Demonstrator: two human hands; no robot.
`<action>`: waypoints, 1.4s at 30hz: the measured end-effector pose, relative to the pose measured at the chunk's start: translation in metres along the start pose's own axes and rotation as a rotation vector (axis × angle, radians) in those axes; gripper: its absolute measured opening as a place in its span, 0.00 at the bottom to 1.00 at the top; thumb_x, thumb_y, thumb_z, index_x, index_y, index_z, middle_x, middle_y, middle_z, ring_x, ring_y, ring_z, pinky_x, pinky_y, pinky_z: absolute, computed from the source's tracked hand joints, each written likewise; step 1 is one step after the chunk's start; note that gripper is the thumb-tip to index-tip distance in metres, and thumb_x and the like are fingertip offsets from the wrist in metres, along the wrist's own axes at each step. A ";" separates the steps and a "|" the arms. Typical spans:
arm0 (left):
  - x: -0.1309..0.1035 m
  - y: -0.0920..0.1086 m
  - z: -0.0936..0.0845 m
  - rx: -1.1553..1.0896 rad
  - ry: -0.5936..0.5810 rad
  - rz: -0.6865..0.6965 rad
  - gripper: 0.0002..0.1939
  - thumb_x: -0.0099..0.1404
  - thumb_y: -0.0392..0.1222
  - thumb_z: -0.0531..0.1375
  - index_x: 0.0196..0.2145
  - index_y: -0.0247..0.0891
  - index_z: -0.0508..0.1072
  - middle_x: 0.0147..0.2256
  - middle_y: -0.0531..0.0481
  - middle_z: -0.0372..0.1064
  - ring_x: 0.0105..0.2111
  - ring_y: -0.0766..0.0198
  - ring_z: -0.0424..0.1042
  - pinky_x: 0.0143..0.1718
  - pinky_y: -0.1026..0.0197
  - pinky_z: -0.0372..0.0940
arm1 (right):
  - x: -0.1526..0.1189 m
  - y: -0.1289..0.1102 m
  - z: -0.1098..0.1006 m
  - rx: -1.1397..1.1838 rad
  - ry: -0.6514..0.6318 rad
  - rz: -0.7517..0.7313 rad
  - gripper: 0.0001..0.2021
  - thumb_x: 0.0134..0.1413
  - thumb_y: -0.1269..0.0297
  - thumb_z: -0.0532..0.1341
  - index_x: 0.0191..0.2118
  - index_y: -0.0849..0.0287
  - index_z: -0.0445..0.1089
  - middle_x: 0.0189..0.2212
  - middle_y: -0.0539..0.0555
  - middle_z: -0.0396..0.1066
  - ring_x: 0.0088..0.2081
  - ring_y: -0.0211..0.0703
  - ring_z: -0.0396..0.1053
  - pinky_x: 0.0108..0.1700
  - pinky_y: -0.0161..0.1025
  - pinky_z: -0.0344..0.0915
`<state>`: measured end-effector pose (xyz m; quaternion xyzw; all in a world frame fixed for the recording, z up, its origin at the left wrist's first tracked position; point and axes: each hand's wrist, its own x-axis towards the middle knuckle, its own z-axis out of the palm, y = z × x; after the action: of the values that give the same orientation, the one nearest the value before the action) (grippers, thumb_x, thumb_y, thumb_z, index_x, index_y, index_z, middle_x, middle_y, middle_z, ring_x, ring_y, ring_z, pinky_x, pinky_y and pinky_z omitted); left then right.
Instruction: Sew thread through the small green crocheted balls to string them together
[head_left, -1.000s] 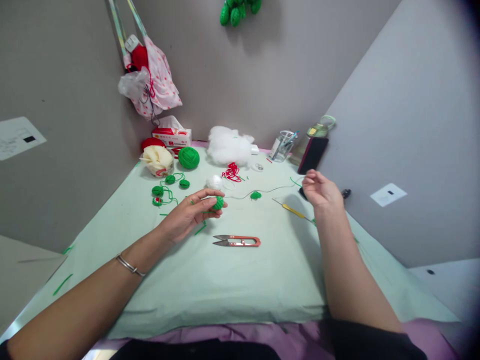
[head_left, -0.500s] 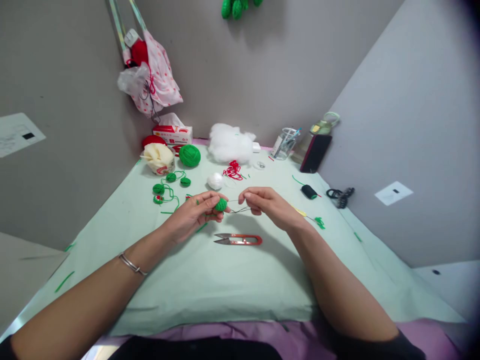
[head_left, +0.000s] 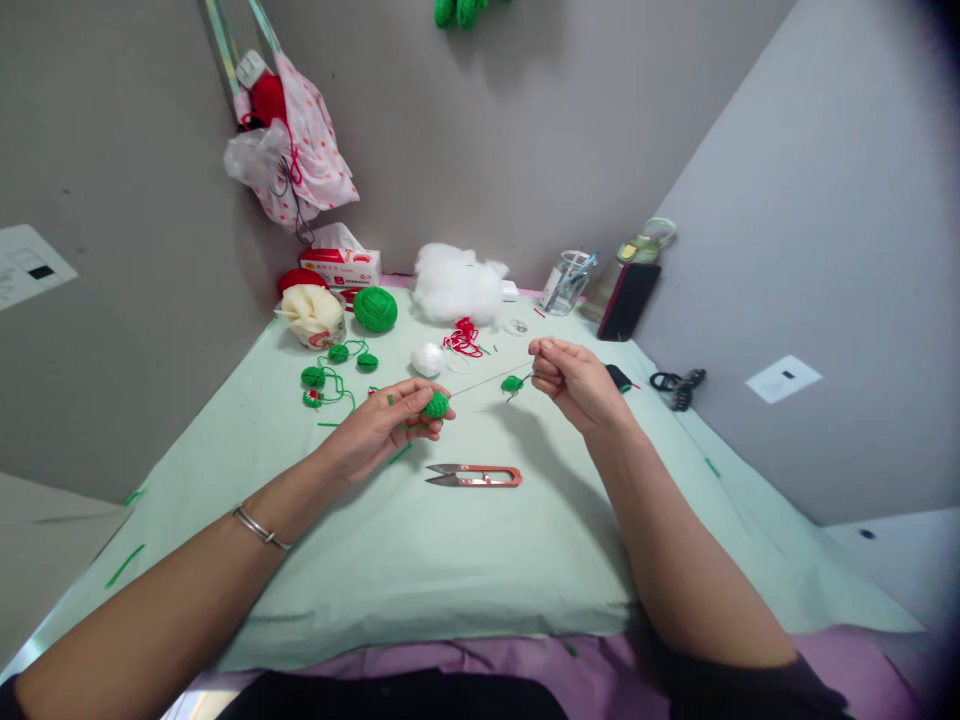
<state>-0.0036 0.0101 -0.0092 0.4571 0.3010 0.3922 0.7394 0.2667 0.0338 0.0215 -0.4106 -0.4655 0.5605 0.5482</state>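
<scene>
My left hand (head_left: 386, 425) pinches a small green crocheted ball (head_left: 436, 404) between thumb and fingers. From the ball a thin dark thread (head_left: 487, 382) runs taut up to my right hand (head_left: 570, 375). The fingers of that hand are closed on the thread, raised over the table to the right. Beside these fingers is a small green yarn tuft (head_left: 512, 384) with a thin dark strand; how it is attached I cannot tell. Orange-handled thread snips (head_left: 480, 476) lie on the cloth below the hands.
Behind the hands are a white yarn ball (head_left: 428, 359), red yarn scraps (head_left: 463, 338), white stuffing (head_left: 457, 285) and a green yarn ball (head_left: 375, 310). Several small green pieces (head_left: 313, 377) lie left. A phone (head_left: 628, 302), glass jar (head_left: 568, 283) and black clip (head_left: 684, 390) stand or lie right.
My right hand has moved up and right, away from the ball, drawing the thread out longer and straight. The left hand keeps its hold on the ball. A green tuft now shows between the hands.
</scene>
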 end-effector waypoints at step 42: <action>0.003 -0.002 -0.010 0.316 0.336 0.379 0.14 0.61 0.43 0.68 0.44 0.40 0.75 0.43 0.48 0.76 0.42 0.59 0.75 0.48 0.57 0.68 | -0.037 0.008 0.046 -0.875 -0.261 -0.219 0.15 0.69 0.57 0.55 0.50 0.56 0.76 0.42 0.56 0.75 0.29 0.36 0.66 0.36 0.37 0.62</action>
<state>-0.0093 0.0165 -0.0154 0.5433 0.3856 0.5418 0.5125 0.2224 -0.0059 0.0221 -0.4779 -0.7637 0.2973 0.3162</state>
